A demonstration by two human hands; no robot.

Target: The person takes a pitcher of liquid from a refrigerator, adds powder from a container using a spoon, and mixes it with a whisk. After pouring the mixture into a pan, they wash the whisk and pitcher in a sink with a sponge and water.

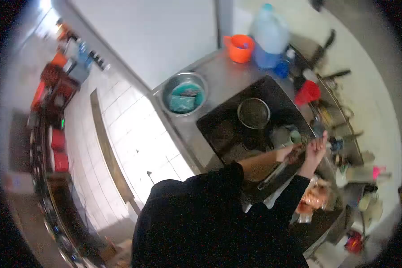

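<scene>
Near: slim, long utensil (272, 175) slanting below the hands. Probably light, stiff, slick if wet; best held at its far end. Left hand (289, 154) beside that end, right hand (316, 151) just right. Blurred; cannot tell whether either grips. Farther: black cooktop (223, 107), orange mug (240, 52).

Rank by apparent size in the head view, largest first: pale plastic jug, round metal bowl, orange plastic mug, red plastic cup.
1. Pale jug
2. Metal bowl
3. Orange mug and red cup: too alike to rank.
</scene>
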